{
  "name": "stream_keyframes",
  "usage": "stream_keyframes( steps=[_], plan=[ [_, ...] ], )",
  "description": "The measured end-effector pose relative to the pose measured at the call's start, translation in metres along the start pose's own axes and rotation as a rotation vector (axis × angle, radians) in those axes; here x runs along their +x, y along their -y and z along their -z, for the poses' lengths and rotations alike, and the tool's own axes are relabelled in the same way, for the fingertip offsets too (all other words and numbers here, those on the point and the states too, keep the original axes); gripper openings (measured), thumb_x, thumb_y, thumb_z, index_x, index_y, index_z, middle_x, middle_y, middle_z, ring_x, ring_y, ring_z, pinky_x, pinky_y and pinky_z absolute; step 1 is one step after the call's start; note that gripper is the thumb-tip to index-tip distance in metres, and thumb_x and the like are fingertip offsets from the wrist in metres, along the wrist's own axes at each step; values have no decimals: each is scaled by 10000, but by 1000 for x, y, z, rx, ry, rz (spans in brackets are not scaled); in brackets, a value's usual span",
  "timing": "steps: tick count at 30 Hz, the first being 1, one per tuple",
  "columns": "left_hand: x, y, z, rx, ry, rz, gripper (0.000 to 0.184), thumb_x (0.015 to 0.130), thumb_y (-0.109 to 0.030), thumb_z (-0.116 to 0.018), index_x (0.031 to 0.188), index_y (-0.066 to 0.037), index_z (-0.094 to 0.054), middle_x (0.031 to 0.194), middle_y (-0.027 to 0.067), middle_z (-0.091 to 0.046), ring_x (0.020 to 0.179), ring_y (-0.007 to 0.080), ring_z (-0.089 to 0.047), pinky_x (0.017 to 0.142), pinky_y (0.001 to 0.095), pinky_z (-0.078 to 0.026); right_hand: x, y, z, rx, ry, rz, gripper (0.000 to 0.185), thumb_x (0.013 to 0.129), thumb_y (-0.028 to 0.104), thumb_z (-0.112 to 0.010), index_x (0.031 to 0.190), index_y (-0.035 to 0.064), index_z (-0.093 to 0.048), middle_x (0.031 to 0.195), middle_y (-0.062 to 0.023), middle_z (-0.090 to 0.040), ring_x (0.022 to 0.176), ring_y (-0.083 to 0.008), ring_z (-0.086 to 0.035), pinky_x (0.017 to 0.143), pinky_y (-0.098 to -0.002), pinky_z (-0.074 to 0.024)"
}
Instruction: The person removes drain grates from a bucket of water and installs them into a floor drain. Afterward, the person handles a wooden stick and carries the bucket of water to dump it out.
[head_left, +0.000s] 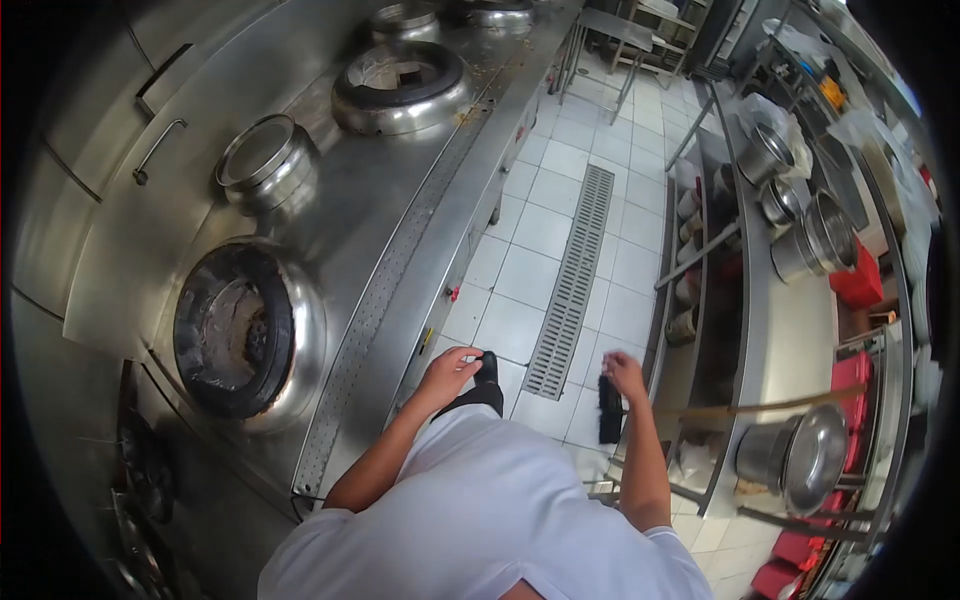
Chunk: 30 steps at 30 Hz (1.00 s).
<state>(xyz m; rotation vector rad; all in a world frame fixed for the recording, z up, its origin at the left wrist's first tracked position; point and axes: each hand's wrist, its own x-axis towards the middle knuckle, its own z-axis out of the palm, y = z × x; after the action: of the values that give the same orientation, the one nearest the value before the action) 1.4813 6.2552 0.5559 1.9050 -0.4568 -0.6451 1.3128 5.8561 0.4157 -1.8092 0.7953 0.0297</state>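
My left hand point(450, 376) hangs in front of my white shirt, near the edge of the steel stove counter point(375, 345). Its fingers are loosely bent, with a gap toward the thumb and nothing held. On the other side, my right hand point(624, 374) is loosely curled beside the shelving, and no object shows in it. Just below that hand is a black brush-like head point(609, 412). A long wooden stick point(740, 408) runs rightward from behind my right forearm; whether it joins the black head is hidden. A black shoe point(487, 368) shows beside my left hand.
Wok burners point(250, 330) and a lidded steel pot point(262, 160) line the left counter. A drain grate point(572, 285) runs along the tiled floor. Steel shelving at right carries pots point(800, 245), a metal bowl point(815, 460) and a red container point(857, 280). A steel table point(615, 28) stands ahead.
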Motion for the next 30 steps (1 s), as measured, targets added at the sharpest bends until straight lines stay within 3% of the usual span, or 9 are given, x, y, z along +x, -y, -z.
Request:
stream_keyframes(
  steps=[2,4,5,6,8,13,20,26,30],
  plan=[
    [52,-12,-5,-21,21,-9,270,910,-211,-621,1134,-61,-639,1157,135,-615,983,273,-662,833,341,-518,34,-122,7,-385,-15,-84,211,875,270,-642,801,76,-680,780,-43,-665,694,-159,-642,532,-312,-482],
    [105,-30,-9,-37,41,-36,280,911,-226,-621,1137,-61,-636,1155,135,-614,984,276,-662,833,345,-519,18,-251,22,-7,302,-218,196,830,257,-644,758,75,-639,702,-58,-602,667,-226,-626,552,-384,-485],
    [133,-38,-11,-7,67,-47,276,910,-240,-620,1121,-63,-640,1139,131,-619,970,267,-666,833,346,-518,-1,-281,28,700,387,-496,176,831,243,-627,835,67,-640,689,-79,-580,681,-249,-621,569,-416,-485],
    [160,-48,-13,4,80,-83,271,910,-229,-618,1125,-65,-638,1139,124,-618,969,256,-663,834,342,-516,-23,-265,34,665,312,-587,172,832,237,-626,841,66,-639,692,-78,-582,679,-247,-622,568,-412,-487],
    [210,-67,-20,27,110,-137,264,909,-207,-614,1132,-68,-634,1139,112,-616,966,233,-658,838,335,-511,-41,-223,42,268,108,-700,163,835,225,-624,854,64,-636,699,-78,-587,677,-242,-622,568,-403,-490],
    [311,-117,-41,143,203,-217,290,909,-246,-610,1134,-65,-632,1155,125,-611,951,256,-658,841,357,-507,24,-172,84,222,54,-687,144,841,195,-618,887,59,-628,717,-76,-597,670,-231,-623,567,-382,-498],
    [444,-132,-119,309,247,-168,320,903,-290,-610,1128,-64,-636,1158,126,-609,955,270,-642,844,367,-501,185,-151,170,152,153,-581,131,850,154,-611,933,52,-617,742,-73,-612,661,-214,-624,565,-353,-509],
    [532,-176,-159,256,58,-165,310,887,-274,-630,1111,-60,-640,1153,132,-607,964,272,-647,855,357,-504,353,-133,284,118,265,-484,136,857,118,-605,972,46,-607,764,-71,-625,653,-200,-625,563,-329,-518],
    [584,-191,-159,96,-111,-55,280,889,-255,-633,1107,-80,-647,1140,124,-610,953,248,-666,850,346,-510,505,-76,371,222,223,-443,146,862,94,-601,998,42,-601,778,-70,-634,647,-191,-626,562,-312,-524]
  ],
)
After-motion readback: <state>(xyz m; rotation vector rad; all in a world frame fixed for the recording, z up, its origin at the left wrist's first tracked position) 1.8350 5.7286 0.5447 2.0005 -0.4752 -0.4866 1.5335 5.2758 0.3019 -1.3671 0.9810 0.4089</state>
